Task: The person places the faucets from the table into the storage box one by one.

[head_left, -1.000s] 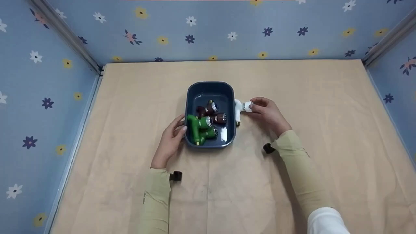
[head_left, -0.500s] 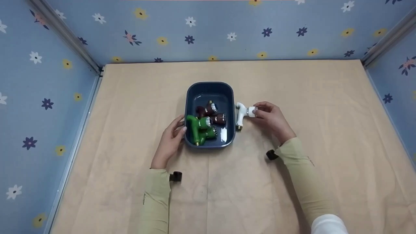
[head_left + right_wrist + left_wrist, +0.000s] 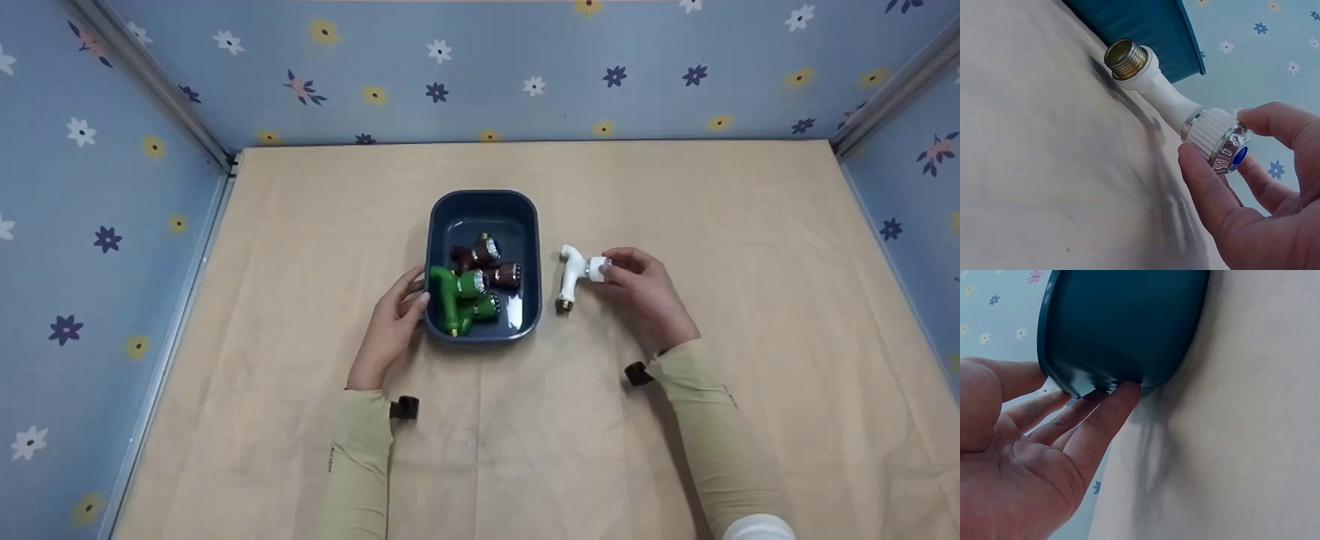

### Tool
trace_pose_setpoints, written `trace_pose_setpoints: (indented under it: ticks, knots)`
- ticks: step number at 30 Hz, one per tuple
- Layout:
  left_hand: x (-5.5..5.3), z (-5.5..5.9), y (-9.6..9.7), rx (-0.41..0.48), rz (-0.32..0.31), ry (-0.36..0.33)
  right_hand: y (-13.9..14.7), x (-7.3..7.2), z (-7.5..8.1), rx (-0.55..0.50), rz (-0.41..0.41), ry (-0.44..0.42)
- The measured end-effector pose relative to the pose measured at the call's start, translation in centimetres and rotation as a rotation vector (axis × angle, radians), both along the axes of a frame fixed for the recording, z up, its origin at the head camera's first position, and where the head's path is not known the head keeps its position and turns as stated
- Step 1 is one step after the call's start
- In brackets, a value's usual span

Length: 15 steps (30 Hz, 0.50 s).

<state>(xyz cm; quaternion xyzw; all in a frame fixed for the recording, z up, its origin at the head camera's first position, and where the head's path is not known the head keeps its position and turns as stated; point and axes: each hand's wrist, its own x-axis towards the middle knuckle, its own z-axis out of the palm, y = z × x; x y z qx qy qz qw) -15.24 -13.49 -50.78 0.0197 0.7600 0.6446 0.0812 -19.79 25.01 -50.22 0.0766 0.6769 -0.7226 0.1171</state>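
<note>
My right hand [image 3: 651, 292] pinches the knob of a white faucet [image 3: 1171, 101] between thumb and fingertips. The knob is ribbed, with a chrome cap and a blue dot, and the faucet's brass threaded end points away from the palm in the right wrist view. In the head view the faucet is just right of a dark blue rectangular basin [image 3: 484, 206]. Fairly straight fingers of my left hand [image 3: 388, 322] touch the basin's left outer wall, the thumb at its rim. Inside lie two green faucets [image 3: 450, 300] and two dark red ones [image 3: 504, 275], partly overlapping.
A beige cloth [image 3: 480, 450] covers the table. Blue flowered panels [image 3: 487, 67] stand at the back and both sides, with metal frame strips at the corners. Small black wrist cameras [image 3: 639, 373] jut inward from both sleeves.
My right hand has moved right and toward me with the white faucet, from against the basin's right side to a small gap away. My left hand and the basin stay put.
</note>
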Motion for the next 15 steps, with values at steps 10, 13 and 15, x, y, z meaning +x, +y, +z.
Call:
trace_pose_setpoints:
  ticks: [10, 13, 15]
  knots:
    - [0.1, 0.0, 0.0, 0.013, -0.006, 0.013, 0.9, 1.2, 0.8, 0.007, -0.019, -0.031]
    - [0.0, -0.1, 0.0, 0.014, 0.000, 0.011, 0.9, 1.3, 1.2, -0.021, -0.033, -0.017]
    - [0.0, -0.1, 0.0, 0.009, -0.001, 0.010, 0.9, 1.4, 1.6, -0.036, -0.034, -0.006]
